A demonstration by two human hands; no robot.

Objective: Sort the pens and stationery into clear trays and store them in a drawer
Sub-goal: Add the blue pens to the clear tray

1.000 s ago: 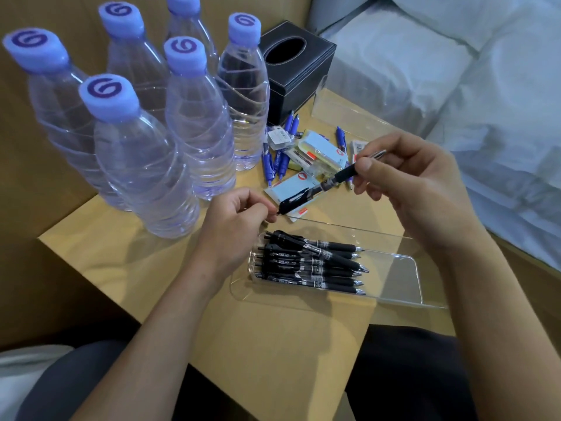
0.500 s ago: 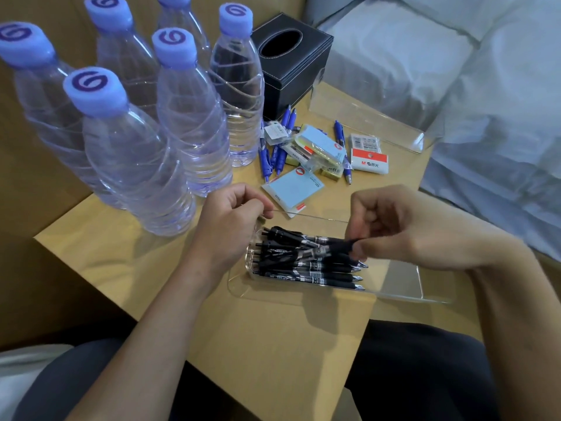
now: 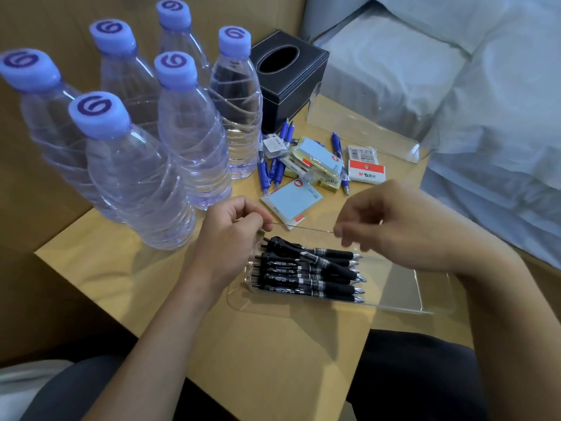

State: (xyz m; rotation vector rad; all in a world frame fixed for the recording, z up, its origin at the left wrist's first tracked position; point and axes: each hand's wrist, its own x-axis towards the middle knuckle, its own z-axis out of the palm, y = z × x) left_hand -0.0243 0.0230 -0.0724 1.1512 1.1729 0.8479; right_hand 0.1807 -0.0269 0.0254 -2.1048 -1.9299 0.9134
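Wooden table (image 3: 273, 344) — left hand (image 3: 230, 235) pinch-grip on clear tray (image 3: 403, 287) rim, right hand (image 3: 394, 226) grip now loose, empty.

bedroom, white bedding (image 3: 455, 71), wooden bedside table (image 3: 127, 268)

Bare forearms (image 3: 145, 344), dark trousers (image 3: 425, 378)

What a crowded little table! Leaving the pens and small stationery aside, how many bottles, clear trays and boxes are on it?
Bottles: 6
Clear trays: 2, the near tray and the far tray
Tissue box: 1
Total: 9
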